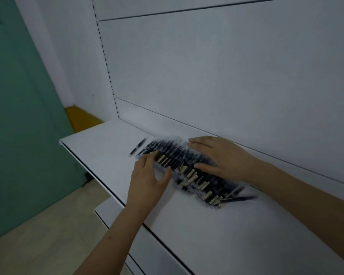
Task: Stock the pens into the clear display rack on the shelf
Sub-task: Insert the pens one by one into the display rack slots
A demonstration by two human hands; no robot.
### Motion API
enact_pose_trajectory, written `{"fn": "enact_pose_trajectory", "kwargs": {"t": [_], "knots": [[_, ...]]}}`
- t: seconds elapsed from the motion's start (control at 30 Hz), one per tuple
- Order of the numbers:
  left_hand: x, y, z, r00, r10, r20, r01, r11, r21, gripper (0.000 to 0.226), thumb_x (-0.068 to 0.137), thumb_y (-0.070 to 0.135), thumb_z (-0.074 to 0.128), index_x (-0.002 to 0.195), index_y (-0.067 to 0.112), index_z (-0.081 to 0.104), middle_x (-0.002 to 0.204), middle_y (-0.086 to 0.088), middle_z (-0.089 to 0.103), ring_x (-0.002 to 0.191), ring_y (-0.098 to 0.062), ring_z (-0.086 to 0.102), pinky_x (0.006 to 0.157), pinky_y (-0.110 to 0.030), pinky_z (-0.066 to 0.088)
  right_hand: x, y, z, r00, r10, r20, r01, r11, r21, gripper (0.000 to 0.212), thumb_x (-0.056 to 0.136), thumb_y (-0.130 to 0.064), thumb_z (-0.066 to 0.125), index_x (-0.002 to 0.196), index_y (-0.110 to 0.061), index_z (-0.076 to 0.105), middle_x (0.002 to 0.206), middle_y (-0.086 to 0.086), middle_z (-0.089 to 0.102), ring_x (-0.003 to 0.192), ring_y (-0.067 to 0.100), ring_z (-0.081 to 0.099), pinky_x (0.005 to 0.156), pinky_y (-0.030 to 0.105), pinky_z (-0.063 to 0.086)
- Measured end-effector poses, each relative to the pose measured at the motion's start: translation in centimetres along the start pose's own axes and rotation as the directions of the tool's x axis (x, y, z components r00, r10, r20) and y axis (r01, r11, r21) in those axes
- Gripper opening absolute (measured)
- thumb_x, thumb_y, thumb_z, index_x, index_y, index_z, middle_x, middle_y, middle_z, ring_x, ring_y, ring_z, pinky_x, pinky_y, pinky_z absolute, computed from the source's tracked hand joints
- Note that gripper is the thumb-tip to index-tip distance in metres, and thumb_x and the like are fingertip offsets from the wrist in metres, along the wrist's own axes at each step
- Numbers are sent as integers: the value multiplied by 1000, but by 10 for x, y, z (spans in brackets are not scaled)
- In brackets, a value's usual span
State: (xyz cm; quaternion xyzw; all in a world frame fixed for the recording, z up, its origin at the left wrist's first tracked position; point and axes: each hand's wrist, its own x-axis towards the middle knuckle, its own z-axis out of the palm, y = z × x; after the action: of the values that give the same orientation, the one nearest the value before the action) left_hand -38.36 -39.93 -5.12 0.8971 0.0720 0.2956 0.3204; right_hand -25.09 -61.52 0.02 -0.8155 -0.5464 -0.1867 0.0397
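A white shelf runs from the middle left of the frame down to the lower right, backed by a pale panel wall; a green wall fills the left side.

Across the centre of the shelf lies a long bank of dark pens, packed side by side, many with pale tips towards the front edge. The clear display rack cannot be made out: the whole cluster is blurred, so whether the pens sit in it I cannot tell.

The right hand lies flat over the far end of the row, fingers straight and spread, grasping nothing. The left hand rests at the near edge, fingers loosely extended onto the pens, thumb out, released.

A few stray pens lie left of the pile; another sticks out at its right end.
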Motion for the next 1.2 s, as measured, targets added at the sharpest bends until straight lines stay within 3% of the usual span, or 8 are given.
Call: {"fn": "enact_pose_trajectory", "kwargs": {"t": [0.2, 0.37, 0.47, 0.63, 0.73, 0.87, 1.03, 1.2], "knots": [[50, -66, -18, 999, -43, 5, 43, 999, 20, 65, 85, 46, 61, 141, 19, 40, 134, -4, 47, 123, -20, 43, 100, -29, 36, 79, -5, 15, 995, 58, 84, -51, 995, -85, 67, 98, -57, 34, 153, -18, 31, 156, 1, 35, 139, 16, 38, 113, 29, 31], [85, -105, -16, 980, -124, 159, 117, 992, 52, 80, 84, 53, 61, 147, 16, 29, 143, -8, 38, 130, -24, 35, 105, -34, 33, 128, -11, 34, 968, 159, 193, -146, 986, -83, 66, 100, -54, 40, 155, -20, 25, 159, 0, 30, 142, 16, 34, 117, 32, 30], [98, -115, -7, 969, -93, 231, 78, 994, 71, 83, 84, 57, 57, 150, 20, 22, 140, -5, 39, 128, -22, 36, 103, -33, 30, 134, -16, 49, 932, 250, 263, -240, 968, -69, 67, 101, -52, 39, 157, -21, 20, 161, -1, 25, 144, 16, 30, 119, 31, 26], [109, -122, 8, 950, -68, 305, 42, 995, 91, 89, 81, 67, 48, 152, 27, 13, 138, 0, 38, 125, -19, 32, 100, -32, 24, 123, -29, 81, 890, 381, 251, -392, 920, -4, 72, 99, -61, 16, 152, -15, 33, 156, 6, 36, 141, 21, 37, 116, 38, 34], [117, -119, 12, 925, -98, 367, 51, 989, 136, 99, 69, 78, 37, 151, 27, 16, 139, -2, 37, 126, -21, 31, 102, -34, 25, 116, -29, 94, 869, 432, 240, -456, 889, 51, 73, 99, -60, 13, 154, -14, 30, 159, 4, 30, 145, 18, 29, 120, 37, 28], [137, -116, 11, 866, -160, 474, 86, 981, 173, 93, 72, 70, 57, 146, 25, 24, 140, -5, 34, 127, -24, 30, 103, -36, 27, 115, -26, 101, 861, 452, 233, -482, 872, 91, 75, 98, -63, 11, 155, -16, 25, 162, 1, 22, 149, 13, 21, 122, 35, 21], [154, -111, 8, 737, -228, 636, 36, 953, 301, 121, 67, 69, 64, 152, 17, -4, 149, -9, 18, 135, -29, 19, 109, -41, 25, 114, -28, 99, 866, 442, 232, -478, 868, 132, 84, 92, -70, 1, 156, -20, 20, 163, -4, 14, 149, 6, 10, 122, 23, 7], [155, -109, 13, 754, -248, 608, 4, 928, 374, 123, 65, 67, 68, 152, 13, -2, 143, -11, 22, 132, -29, 24, 106, -42, 29, 115, -28, 97, 849, 457, 266, -503, 854, 137, 79, 91, -67, 7, 157, -23, 12, 163, -8, 7, 150, 5, 6, 122, 24, 6]]}}
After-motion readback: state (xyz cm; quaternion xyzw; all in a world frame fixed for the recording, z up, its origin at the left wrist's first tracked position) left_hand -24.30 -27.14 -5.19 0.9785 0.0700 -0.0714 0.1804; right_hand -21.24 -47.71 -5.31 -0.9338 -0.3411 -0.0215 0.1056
